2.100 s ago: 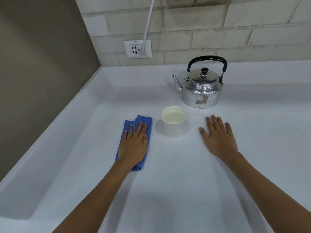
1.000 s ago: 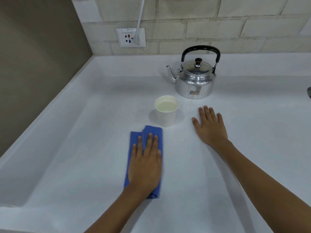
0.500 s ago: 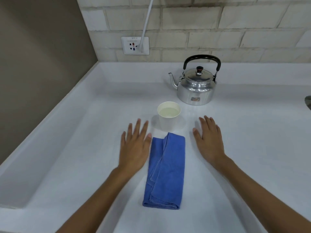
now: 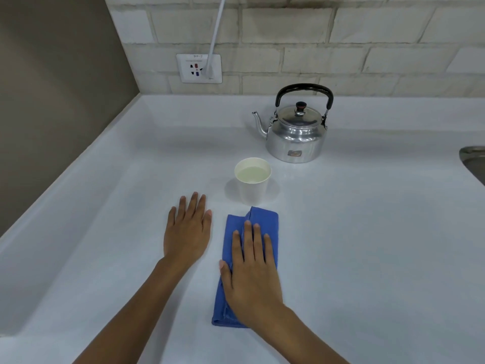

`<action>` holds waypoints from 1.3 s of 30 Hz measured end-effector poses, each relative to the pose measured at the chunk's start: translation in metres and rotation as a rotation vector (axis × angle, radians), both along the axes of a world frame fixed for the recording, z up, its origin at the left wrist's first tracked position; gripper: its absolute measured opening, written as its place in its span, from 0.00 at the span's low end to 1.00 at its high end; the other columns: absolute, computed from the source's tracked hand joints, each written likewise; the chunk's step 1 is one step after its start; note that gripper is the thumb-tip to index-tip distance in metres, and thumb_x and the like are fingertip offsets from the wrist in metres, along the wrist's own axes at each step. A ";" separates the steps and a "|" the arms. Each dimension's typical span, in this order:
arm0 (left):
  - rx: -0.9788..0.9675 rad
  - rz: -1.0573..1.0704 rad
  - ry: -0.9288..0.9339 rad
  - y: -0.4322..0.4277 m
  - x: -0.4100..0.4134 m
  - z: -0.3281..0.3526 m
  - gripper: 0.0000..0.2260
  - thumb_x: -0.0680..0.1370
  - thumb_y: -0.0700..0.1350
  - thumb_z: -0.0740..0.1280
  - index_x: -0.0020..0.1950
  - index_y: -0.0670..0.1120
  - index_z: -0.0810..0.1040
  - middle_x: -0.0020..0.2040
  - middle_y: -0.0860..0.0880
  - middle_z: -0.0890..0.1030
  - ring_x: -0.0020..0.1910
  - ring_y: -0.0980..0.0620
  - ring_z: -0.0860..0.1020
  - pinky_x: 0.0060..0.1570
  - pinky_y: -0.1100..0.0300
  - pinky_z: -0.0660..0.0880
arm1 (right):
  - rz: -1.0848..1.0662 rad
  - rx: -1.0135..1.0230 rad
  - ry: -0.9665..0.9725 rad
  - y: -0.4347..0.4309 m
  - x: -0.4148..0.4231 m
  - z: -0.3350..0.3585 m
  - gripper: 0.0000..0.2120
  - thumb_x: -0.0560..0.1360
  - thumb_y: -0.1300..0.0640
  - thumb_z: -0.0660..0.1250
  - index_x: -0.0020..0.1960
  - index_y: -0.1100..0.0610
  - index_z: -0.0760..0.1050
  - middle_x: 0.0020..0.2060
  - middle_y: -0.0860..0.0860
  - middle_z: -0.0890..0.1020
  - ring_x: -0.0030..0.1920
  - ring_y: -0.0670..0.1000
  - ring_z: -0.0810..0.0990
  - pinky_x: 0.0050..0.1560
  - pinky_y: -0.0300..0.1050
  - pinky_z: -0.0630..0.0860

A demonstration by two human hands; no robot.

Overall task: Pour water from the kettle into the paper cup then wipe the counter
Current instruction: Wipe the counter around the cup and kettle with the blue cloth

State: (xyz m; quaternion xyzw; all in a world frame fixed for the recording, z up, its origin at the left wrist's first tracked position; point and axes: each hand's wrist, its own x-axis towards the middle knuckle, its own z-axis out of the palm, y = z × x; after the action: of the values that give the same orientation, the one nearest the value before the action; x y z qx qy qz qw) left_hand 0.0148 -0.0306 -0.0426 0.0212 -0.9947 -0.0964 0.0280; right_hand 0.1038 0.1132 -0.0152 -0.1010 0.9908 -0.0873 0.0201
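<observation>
A shiny metal kettle point(image 4: 296, 139) with a black handle stands at the back of the white counter point(image 4: 372, 237), spout to the left. In front of it stands a white paper cup point(image 4: 252, 191) with water in it. A folded blue cloth point(image 4: 263, 219) lies just in front of the cup. My right hand point(image 4: 253, 274) presses flat on the cloth, fingers stretched toward the cup, and covers most of it. My left hand point(image 4: 187, 231) lies flat on the bare counter left of the cloth, fingers apart, holding nothing.
A wall socket point(image 4: 199, 68) with a white cable point(image 4: 216, 30) plugged in sits on the brick wall behind. A brown side wall point(image 4: 52, 101) bounds the counter on the left. The rim of a metal sink point(image 4: 472, 158) shows at the right edge.
My left hand slid the cloth from left of the cup to in front of it, then let go. My right hand has moved left onto the cloth.
</observation>
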 end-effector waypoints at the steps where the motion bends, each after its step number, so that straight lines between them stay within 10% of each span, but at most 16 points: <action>1: 0.002 -0.001 0.003 -0.001 0.000 0.000 0.23 0.81 0.53 0.42 0.75 0.49 0.43 0.77 0.50 0.46 0.76 0.49 0.44 0.73 0.53 0.42 | -0.012 0.033 0.032 0.004 0.003 0.002 0.28 0.78 0.46 0.40 0.75 0.58 0.48 0.75 0.60 0.49 0.75 0.60 0.45 0.73 0.62 0.43; 3: 0.007 -0.009 0.009 -0.003 0.000 -0.002 0.23 0.81 0.52 0.42 0.75 0.49 0.43 0.77 0.50 0.46 0.76 0.50 0.44 0.73 0.54 0.42 | -0.048 0.053 0.029 0.016 0.011 0.007 0.27 0.78 0.47 0.40 0.70 0.56 0.64 0.71 0.58 0.66 0.71 0.57 0.63 0.72 0.58 0.61; 5: 0.008 -0.017 0.018 -0.004 0.001 -0.003 0.23 0.81 0.52 0.43 0.75 0.49 0.44 0.77 0.50 0.47 0.76 0.50 0.44 0.73 0.53 0.43 | -0.039 0.039 0.005 0.035 0.017 0.006 0.30 0.79 0.48 0.36 0.68 0.57 0.68 0.69 0.58 0.70 0.69 0.57 0.67 0.71 0.56 0.57; 13: 0.008 -0.001 0.033 -0.002 0.000 -0.005 0.23 0.81 0.53 0.42 0.76 0.51 0.45 0.77 0.52 0.47 0.76 0.50 0.44 0.73 0.53 0.43 | -0.166 0.056 0.088 0.131 -0.044 -0.005 0.37 0.74 0.40 0.28 0.74 0.57 0.55 0.74 0.59 0.57 0.75 0.61 0.54 0.74 0.57 0.49; 19: -0.010 -0.012 0.025 -0.002 -0.001 -0.005 0.23 0.81 0.52 0.42 0.76 0.50 0.44 0.77 0.52 0.46 0.76 0.50 0.44 0.73 0.52 0.43 | -0.237 0.119 0.069 0.107 -0.095 -0.012 0.27 0.80 0.48 0.43 0.75 0.58 0.44 0.76 0.60 0.47 0.75 0.61 0.44 0.75 0.59 0.43; 27: -0.004 -0.027 0.037 -0.005 -0.001 -0.008 0.23 0.81 0.52 0.43 0.75 0.50 0.44 0.77 0.52 0.46 0.76 0.50 0.44 0.73 0.52 0.43 | -0.177 0.063 0.123 0.119 -0.013 -0.011 0.31 0.79 0.45 0.35 0.71 0.58 0.63 0.70 0.60 0.67 0.71 0.62 0.63 0.72 0.55 0.53; 39: -0.004 -0.016 0.028 -0.003 -0.001 -0.005 0.23 0.81 0.53 0.42 0.75 0.51 0.42 0.77 0.53 0.44 0.76 0.51 0.42 0.72 0.54 0.41 | -0.401 0.092 0.071 0.171 -0.146 -0.010 0.25 0.80 0.51 0.46 0.75 0.58 0.49 0.76 0.60 0.52 0.75 0.59 0.49 0.74 0.59 0.47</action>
State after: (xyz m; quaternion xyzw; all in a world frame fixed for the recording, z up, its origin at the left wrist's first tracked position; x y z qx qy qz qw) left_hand 0.0137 -0.0339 -0.0480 0.0117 -0.9945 -0.0951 0.0413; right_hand -0.0418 0.2838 -0.0257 0.0963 0.9941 -0.0404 -0.0278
